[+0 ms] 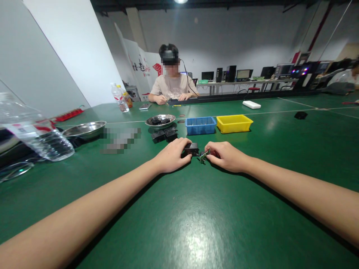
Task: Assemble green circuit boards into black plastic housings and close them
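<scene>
My left hand (177, 155) is closed around a small black plastic box (192, 148) on the green table. Just right of it, my right hand (224, 155) pinches a small green circuit board (204, 157), tilted, between thumb and fingers. The board sits close against the box's right end; whether wires join the two I cannot tell. Behind my left hand lie several more black boxes (165, 135). Beyond those, a round metal dish (150, 125) holds further black pieces.
A blue bin (200, 129) with small parts inside and a yellow bin (235, 127) stand past my hands. At left are a metal dish (84, 131), a water bottle (42, 134) and glasses (17, 172). A person (174, 84) works across the table (179, 216). A white box (251, 105) lies far right.
</scene>
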Available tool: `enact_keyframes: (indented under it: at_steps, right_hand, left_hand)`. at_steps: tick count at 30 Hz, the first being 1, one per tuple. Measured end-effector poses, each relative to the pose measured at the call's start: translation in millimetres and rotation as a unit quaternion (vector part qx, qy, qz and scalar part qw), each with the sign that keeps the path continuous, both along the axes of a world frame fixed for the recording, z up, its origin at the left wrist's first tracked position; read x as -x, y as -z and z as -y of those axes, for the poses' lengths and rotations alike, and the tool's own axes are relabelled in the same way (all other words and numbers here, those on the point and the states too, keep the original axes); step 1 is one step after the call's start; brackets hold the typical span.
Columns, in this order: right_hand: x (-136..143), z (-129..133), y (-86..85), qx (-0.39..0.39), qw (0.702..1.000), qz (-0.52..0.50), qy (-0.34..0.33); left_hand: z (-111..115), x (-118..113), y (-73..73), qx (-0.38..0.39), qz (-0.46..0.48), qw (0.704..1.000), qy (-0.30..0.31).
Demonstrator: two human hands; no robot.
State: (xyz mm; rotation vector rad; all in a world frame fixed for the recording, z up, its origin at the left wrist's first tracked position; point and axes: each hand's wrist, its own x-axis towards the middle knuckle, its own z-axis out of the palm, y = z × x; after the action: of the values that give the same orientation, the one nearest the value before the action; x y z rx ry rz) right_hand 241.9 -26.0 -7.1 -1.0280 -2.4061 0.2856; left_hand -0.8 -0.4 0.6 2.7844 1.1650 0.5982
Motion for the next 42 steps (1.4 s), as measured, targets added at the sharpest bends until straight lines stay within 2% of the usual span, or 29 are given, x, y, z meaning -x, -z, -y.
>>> enact_keyframes:
  at_steps: [42]
  right_hand:
    - [0.4,0.1,0.4,-0.004,1.000,0.005,0.007]
  left_hand:
    - [-1.7,1.2,2.2,0.000,0.004,1.000,0.005]
